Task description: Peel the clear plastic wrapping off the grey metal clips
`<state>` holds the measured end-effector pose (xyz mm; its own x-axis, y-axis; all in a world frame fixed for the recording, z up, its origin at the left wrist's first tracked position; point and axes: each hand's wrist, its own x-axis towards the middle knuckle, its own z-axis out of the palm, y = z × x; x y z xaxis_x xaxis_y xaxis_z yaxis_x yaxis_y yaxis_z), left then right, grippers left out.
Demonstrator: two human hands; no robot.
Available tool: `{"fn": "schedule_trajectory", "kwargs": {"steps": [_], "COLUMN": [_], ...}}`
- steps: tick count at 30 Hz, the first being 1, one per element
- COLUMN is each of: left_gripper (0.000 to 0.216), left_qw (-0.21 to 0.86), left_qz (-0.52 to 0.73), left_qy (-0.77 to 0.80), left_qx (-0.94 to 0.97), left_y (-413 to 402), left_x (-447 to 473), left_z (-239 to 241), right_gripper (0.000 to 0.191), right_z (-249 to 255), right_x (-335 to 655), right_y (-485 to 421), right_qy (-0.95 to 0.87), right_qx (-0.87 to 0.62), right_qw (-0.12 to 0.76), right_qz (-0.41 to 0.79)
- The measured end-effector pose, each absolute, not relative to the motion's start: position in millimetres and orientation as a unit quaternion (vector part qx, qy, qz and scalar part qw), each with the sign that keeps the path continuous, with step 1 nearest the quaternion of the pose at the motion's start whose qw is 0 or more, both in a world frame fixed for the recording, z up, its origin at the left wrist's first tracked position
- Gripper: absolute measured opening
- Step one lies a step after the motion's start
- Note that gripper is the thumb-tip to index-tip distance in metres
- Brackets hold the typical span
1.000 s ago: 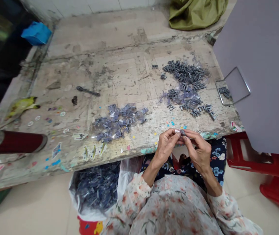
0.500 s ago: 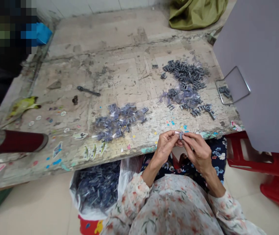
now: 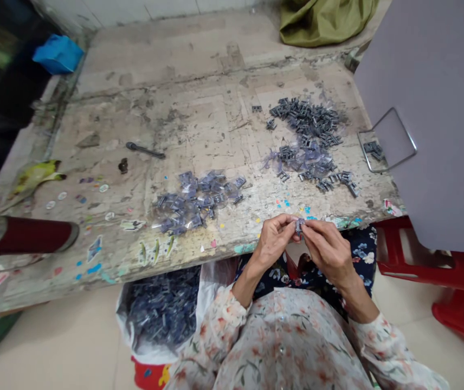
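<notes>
Grey part [image 3: 298, 226] partly behind fingertips [image 3: 307, 225]

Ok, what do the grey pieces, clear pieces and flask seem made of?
Grey pieces: probably moulded plastic, satin, given the dull sheen and repeated shape. Clear pieces: likely glossy plastic, see-through with bright glints. Flask: perhaps painted metal, with dark-red body and shiny silvery bands.

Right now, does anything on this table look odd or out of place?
What looks like a banana peel lies on the left, odd on a tabletop with small plastic parts. The surface is scuffed and stained, and one grey piece sits apart from the grey heap.
</notes>
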<state>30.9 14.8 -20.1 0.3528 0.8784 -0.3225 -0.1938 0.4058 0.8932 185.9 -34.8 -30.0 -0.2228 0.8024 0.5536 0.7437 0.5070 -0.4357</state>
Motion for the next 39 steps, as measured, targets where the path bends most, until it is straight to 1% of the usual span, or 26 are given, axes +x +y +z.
{"fn": "schedule_trajectory", "kwargs": {"steps": [3,5,8,12,16,22,30,35,39], "left_gripper": [0.029,0.026,0.023,0.021,0.023,0.024,0.028,0.029,0.030], "left_qw": [0.707,0.694,0.667,0.656,0.684,0.686,0.695,0.706,0.702], "left_qz": [0.370,0.366,0.352,0.321,0.296,0.274,0.261,0.263,0.272], "left_qy": [0.425,0.421,0.415,0.396,0.379,0.386,0.382,0.373,0.377], "left_qx": [0.427,0.455,0.508,0.557,0.548,0.552,0.551,0.541,0.539], "left_y": [16,18,20,22,23,24,22,19,22], "left_x": [28,26,23,17,12,8,5,5,5], "left_z": [-22,-22,-20,-18,-20,-20,-15,-19,-24], "right_gripper": [0.039,0.045,0.053,0.048,0.045,0.037,0.031,0.025,0.029], "right_z": [-27,-25,-24,-22,-20,-17,-17,-21,-22], "right_x": [184,185,186,187,186,183,181,181,189], "right_y": [-32,-31,-30,-31,-32,-33,-35,-35,-30], "right_qy": [-0.760,-0.751,-0.753,-0.761,-0.768,-0.774,-0.786,-0.793,-0.817], "right_qx": [-0.515,-0.525,-0.529,-0.515,-0.509,-0.510,-0.501,-0.497,-0.481], "right_qw": [0.389,0.390,0.369,0.350,0.352,0.345,0.348,0.345,0.314], "right_qz": [0.069,0.087,0.134,0.181,0.164,0.148,0.106,0.074,0.049]}}
